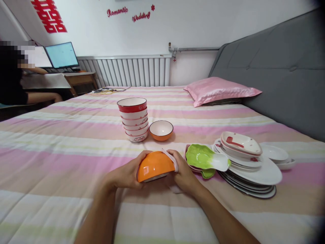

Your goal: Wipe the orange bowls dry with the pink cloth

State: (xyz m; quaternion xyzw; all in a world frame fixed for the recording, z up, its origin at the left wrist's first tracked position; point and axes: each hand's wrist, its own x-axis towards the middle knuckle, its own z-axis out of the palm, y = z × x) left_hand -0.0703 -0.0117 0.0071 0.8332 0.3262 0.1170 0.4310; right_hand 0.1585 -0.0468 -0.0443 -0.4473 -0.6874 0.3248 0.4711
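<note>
An orange bowl (156, 166) is tilted on its side between my two hands, its glossy outside facing me. My left hand (130, 169) grips the bowl's left edge. On the other side my right hand (181, 169) holds a pale cloth (171, 158) folded over the right rim, and part of it hangs below. Just beyond stands a second orange bowl (161, 129), upright with a white inside. Left of that one rises a stack of white bowls (135, 127) with red trim, topped by a red bowl (132, 105).
Right of my hands lie green cabbage-shaped dishes (200, 156), a pile of white plates (270, 173) with oval dishes (242, 144) on top, and small white dishes (275, 152). A pink pillow (218, 88) rests by the grey headboard (266, 61). A person (12, 78) sits at far left.
</note>
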